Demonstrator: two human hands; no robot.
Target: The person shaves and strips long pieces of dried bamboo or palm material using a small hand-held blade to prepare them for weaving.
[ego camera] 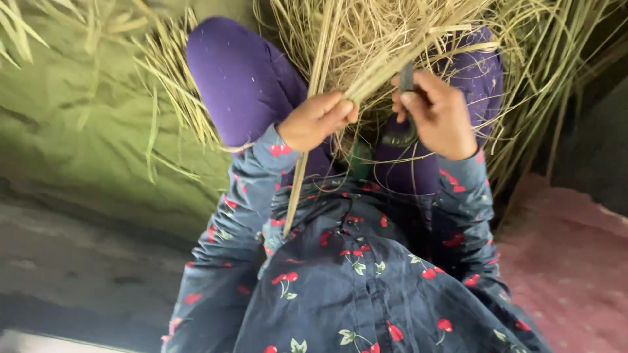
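Our left hand [316, 119] is closed around a bundle of dry straw stalks [340, 62] above our purple-clad knees [245, 78]; our right hand [437, 112] grips a small dark tool [407, 77] just beside the bundle; loose straw [556, 72] lies around.

From my feed, soft even daylight, no glare; shadow pools under the dry yellow straw bundle [392, 39], and the edges smear with motion blur.

Pale dry straw bundle [366, 82], fanned upward, over purple-clad knees.
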